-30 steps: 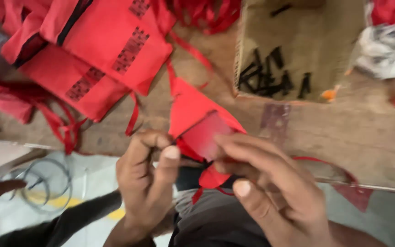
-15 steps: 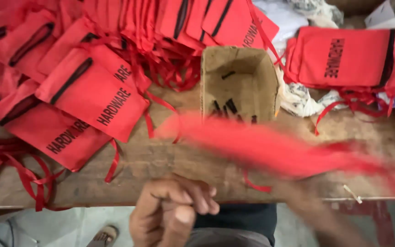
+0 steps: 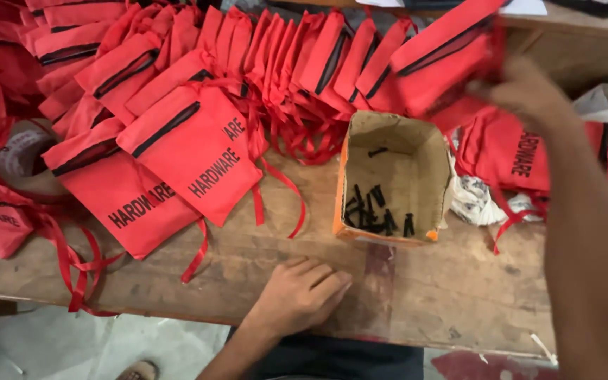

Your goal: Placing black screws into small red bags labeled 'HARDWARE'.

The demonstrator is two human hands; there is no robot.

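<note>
My right hand (image 3: 526, 91) reaches to the far right of the wooden table (image 3: 459, 288) and is shut on the end of a red zip pouch (image 3: 438, 60), which it holds above the row of pouches; this area is blurred. Palm down near the front edge lies my left hand (image 3: 300, 295), fingers curled together, nothing visible in it. Just beyond it stands an open cardboard box (image 3: 416, 141) with several black screws (image 3: 378, 211) in its bottom.
Red pouches with black zips and red ribbons (image 3: 191, 148) cover the table's left and back. More pouches (image 3: 529, 155) lie right of the box, beside crumpled white paper (image 3: 469, 200). The floor (image 3: 107, 345) shows below the front edge.
The right hand has swung a red pouch from in front of me up to the far right pile. The left hand has settled flat on the table. My view has tilted up over the table.
</note>
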